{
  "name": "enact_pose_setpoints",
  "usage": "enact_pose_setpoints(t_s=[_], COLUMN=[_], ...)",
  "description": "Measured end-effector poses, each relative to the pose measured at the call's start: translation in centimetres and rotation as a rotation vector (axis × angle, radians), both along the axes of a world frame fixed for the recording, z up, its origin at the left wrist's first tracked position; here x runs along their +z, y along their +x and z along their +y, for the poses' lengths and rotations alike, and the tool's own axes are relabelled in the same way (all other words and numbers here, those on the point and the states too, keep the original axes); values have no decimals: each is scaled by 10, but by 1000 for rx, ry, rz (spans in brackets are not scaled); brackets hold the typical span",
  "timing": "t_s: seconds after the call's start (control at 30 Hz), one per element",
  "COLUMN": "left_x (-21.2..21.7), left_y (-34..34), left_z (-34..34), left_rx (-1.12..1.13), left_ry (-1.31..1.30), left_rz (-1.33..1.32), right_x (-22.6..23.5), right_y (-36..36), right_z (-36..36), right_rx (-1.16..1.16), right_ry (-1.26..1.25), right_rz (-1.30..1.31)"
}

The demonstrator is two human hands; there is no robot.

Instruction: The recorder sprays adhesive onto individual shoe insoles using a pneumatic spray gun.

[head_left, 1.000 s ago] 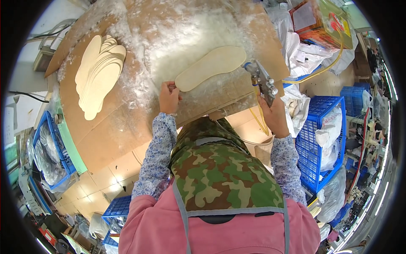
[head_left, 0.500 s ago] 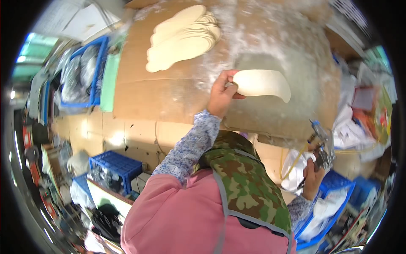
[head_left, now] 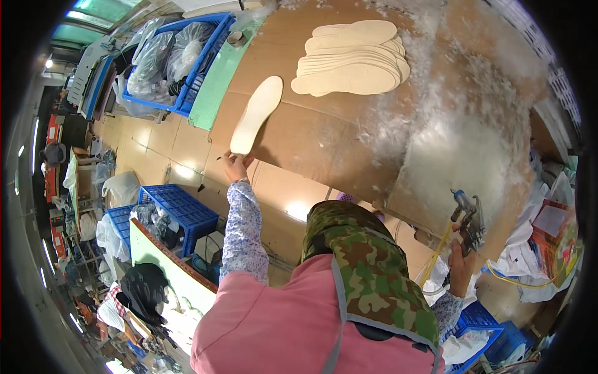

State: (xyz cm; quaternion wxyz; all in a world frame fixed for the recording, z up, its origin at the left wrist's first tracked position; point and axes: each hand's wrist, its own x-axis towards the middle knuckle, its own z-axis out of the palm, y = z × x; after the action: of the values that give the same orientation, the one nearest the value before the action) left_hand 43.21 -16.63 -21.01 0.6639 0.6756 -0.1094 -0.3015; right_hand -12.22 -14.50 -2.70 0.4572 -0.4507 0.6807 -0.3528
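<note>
At the left edge of the cardboard-covered table, my left hand pinches the heel end of a cream insole. The insole's rounded toe end points away from me, above the cardboard. My right hand is wrapped round a metal spray gun with a blue cap, near the table's front right corner. A yellow hose hangs beside the gun. Farther back, a fanned pile of matching insoles lies flat, apart from both hands.
White, fluffy residue covers the cardboard's right part. Beyond a green strip at the left stands a blue crate of plastic bags. More blue crates are at lower left. White bags crowd the right side.
My left hand has carried the insole left, from above the whitened patch to the table's left edge. My right hand still holds the spray gun. The view has shifted.
</note>
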Motion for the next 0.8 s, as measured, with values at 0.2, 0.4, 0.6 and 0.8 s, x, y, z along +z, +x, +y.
enact_pose_setpoints(t_s=[0.2,0.4,0.6,0.8], left_x=[19,22,-3,-22], left_y=[-21,-59,-140,-140], left_z=[-19,-130,-252,-322], left_rx=[-144,-383,-547,-544], left_ry=[827,275,303,616], left_rz=[-932,-1131,-1630,-1785], right_x=[-17,-19,5,-4], right_y=[-4,-3,12,-3], right_z=[2,13,27,45], right_rx=[-6,-25,-108,-116], right_ry=[35,40,23,-88], right_rz=[41,78,256,355])
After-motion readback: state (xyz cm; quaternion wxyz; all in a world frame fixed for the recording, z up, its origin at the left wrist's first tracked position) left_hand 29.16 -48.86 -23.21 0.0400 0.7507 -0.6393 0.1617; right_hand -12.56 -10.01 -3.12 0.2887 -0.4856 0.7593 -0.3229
